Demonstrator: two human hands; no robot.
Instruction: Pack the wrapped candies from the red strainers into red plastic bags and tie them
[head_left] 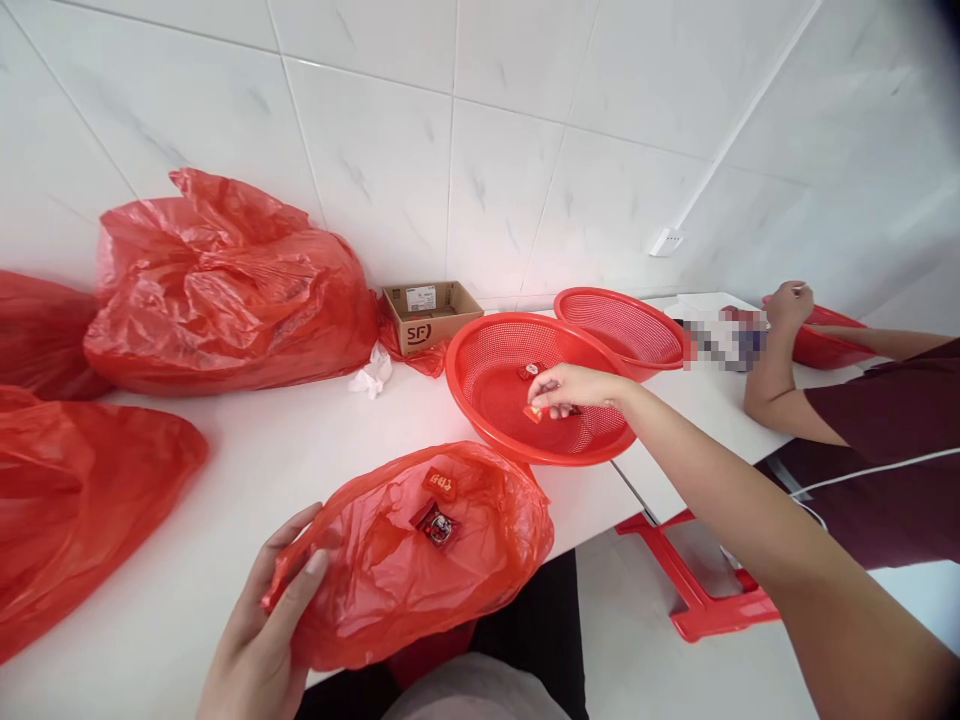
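Note:
My left hand (264, 625) grips the near-left rim of an open red plastic bag (390, 585) at the white table's front edge. Two small red packets (439, 505) lie inside the bag. My right hand (574, 388) reaches into a round red mesh basket (480, 400), fingers pinched on a small red packet (534, 412). Another red packet (531, 371) lies on the basket floor just behind my fingers.
A second red basket (622, 322) leans behind the first. Large stuffed red bags (225, 290) sit along the wall and at the left (75, 490). An open cardboard box (431, 312) and crumpled tissue (373, 376) lie between. Another person's arm (772, 370) rests at right; a red stool (697, 585) stands below.

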